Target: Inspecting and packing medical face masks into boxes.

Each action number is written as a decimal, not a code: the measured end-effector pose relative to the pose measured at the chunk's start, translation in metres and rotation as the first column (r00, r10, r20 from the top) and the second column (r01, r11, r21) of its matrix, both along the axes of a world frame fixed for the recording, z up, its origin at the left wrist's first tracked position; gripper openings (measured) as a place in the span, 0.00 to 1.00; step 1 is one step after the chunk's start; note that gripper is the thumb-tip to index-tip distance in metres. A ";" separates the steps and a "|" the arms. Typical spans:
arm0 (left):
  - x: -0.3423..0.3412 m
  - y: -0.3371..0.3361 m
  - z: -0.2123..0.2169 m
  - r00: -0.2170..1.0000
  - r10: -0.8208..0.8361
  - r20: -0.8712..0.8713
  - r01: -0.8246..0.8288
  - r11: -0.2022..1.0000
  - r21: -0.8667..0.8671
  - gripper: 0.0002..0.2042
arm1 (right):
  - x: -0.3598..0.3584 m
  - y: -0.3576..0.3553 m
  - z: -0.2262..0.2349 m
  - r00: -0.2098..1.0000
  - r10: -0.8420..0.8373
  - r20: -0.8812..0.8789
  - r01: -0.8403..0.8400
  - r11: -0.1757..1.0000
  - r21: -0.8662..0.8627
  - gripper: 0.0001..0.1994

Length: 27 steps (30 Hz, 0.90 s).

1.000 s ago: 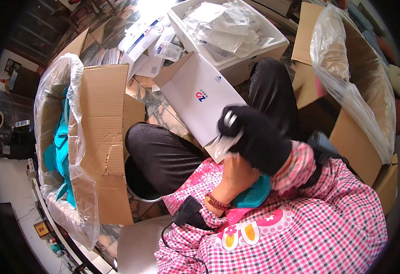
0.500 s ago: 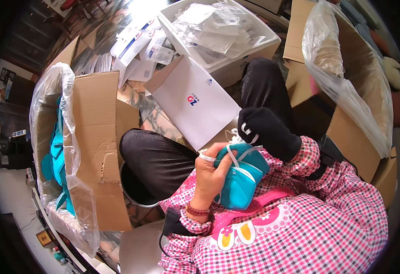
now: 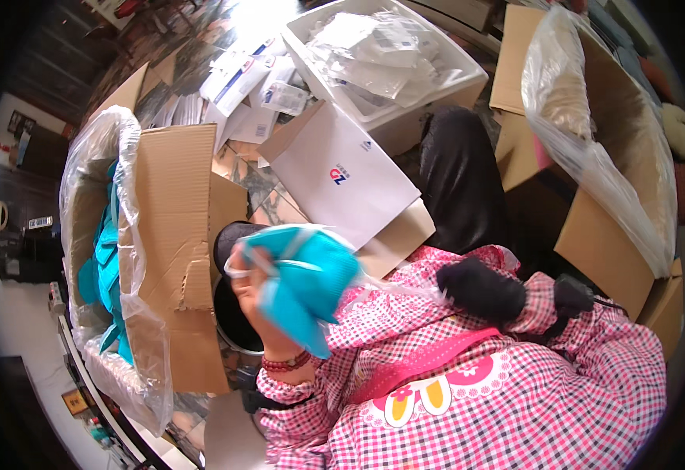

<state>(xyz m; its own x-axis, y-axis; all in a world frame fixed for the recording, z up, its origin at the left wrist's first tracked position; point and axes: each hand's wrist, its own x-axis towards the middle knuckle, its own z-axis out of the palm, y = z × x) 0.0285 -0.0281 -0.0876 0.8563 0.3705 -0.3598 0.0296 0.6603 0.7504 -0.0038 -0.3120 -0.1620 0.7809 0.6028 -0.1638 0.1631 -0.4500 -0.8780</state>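
Observation:
My bare left hand [image 3: 252,296] grips a small bunch of teal face masks [image 3: 311,270], lifted over my left thigh. White elastic straps cross the masks and loop round my fingers. My right hand [image 3: 483,291], in a black glove, is closed above my lap. Between the masks and the glove runs a pale, blurred streak of strap [image 3: 405,288], and the glove seems to pinch its end. Motion smears the masks and my left fingers.
At left, a plastic-lined carton [image 3: 174,211] holds more teal masks [image 3: 106,258]. Ahead lies a white box [image 3: 338,168] with its flap open. Behind it, a white foam tub [image 3: 385,119] holds clear bags. Another lined carton [image 3: 609,235] stands at right. A dark bucket [image 3: 237,325] is beside my left leg.
My left hand has carried the masks leftward, away from my right hand. The gloved hand has dropped toward my lap, and the straps between the hands are drawn out.

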 end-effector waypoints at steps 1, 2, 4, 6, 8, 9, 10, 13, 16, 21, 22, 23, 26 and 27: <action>0.002 0.011 -0.013 0.980 -0.196 0.048 0.177 0.950 0.257 0.04 | 0.005 -0.005 0.002 0.964 -0.227 -0.137 0.243 0.964 0.109 0.07; 0.002 0.019 -0.022 0.920 -0.390 0.045 0.318 0.806 0.500 0.04 | 0.018 -0.010 0.007 0.859 -0.420 -0.292 0.480 0.858 0.180 0.07; -0.001 0.004 -0.022 0.887 -0.460 0.037 0.400 0.807 0.435 0.04 | 0.052 -0.004 0.051 0.922 -0.344 0.178 0.333 0.939 0.089 0.09; -0.003 0.001 -0.024 0.861 -0.508 0.010 0.450 0.771 0.451 0.05 | 0.055 0.008 0.075 0.912 -0.409 -0.037 0.406 0.885 0.226 0.09; -0.005 -0.005 -0.029 0.851 -0.525 -0.001 0.456 0.739 0.497 0.06 | 0.053 0.022 0.083 0.866 -0.429 -0.258 0.497 0.802 0.332 0.10; -0.003 -0.007 -0.030 0.845 -0.535 -0.009 0.453 0.706 0.545 0.07 | 0.049 0.032 0.084 0.924 -0.380 0.034 0.347 0.875 0.337 0.12; -0.003 -0.008 -0.028 0.847 -0.531 -0.007 0.448 0.707 0.547 0.07 | 0.049 0.041 0.085 0.902 -0.290 0.319 0.196 0.934 0.298 0.14; -0.004 -0.008 -0.027 0.808 -0.589 0.021 0.528 0.739 0.418 0.11 | 0.054 0.060 0.105 0.838 0.072 0.541 -0.013 0.994 -0.111 0.16; -0.006 -0.006 -0.029 0.781 -0.622 0.055 0.578 0.753 0.315 0.14 | 0.062 0.075 0.095 0.745 0.270 0.609 -0.050 0.934 -0.353 0.16; -0.007 -0.009 -0.041 0.830 -0.556 0.036 0.512 0.786 0.346 0.13 | 0.055 0.082 0.070 0.620 0.254 0.743 0.055 0.930 -0.364 0.13; -0.006 -0.010 -0.041 0.830 -0.556 0.035 0.512 0.787 0.345 0.13 | 0.055 0.082 0.069 0.733 0.109 0.671 0.040 0.978 -0.203 0.11; -0.005 -0.011 -0.040 0.837 -0.546 0.040 0.499 0.791 0.354 0.13 | 0.055 0.081 0.068 0.828 -0.023 0.560 0.052 0.998 -0.036 0.08; -0.006 -0.006 -0.043 0.837 -0.547 0.023 0.506 0.788 0.349 0.12 | 0.055 0.077 0.076 0.925 -0.105 0.365 0.060 0.989 0.132 0.11; -0.006 -0.004 -0.045 0.825 -0.565 0.004 0.531 0.778 0.336 0.12 | 0.054 0.077 0.075 0.925 -0.106 0.365 0.062 0.990 0.130 0.11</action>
